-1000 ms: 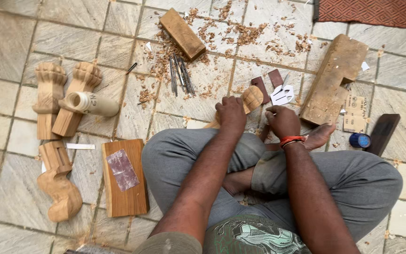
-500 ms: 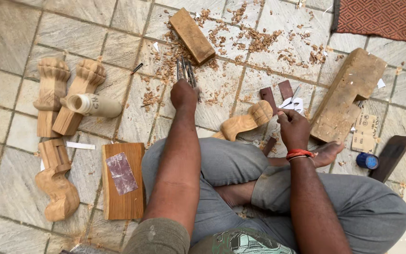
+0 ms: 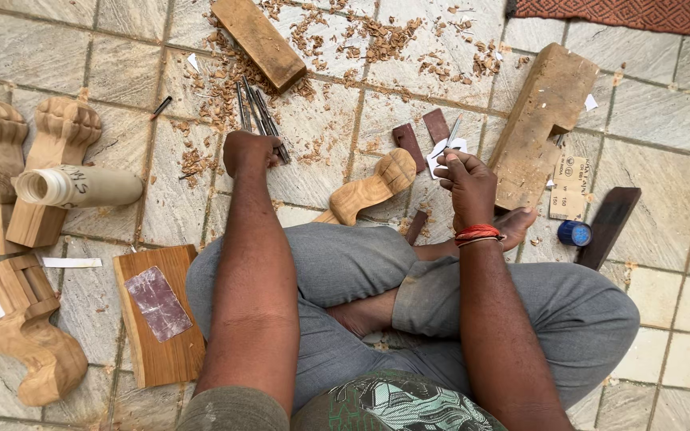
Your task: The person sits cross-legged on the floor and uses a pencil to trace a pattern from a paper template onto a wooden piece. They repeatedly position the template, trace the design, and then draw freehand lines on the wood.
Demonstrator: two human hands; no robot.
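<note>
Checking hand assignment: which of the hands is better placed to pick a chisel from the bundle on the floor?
Left. The left hand already rests on the metal chisels, while the right hand is off beside the carved wooden piece.

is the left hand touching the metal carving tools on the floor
Touching. The head view shows the left hand closed over the near ends of the metal carving tools, whose shafts run out from under its fingers.

Carved leg point(image 3: 370, 188) lower end hidden behind knee; rug point(image 3: 632, 13) cut off at top.
</note>
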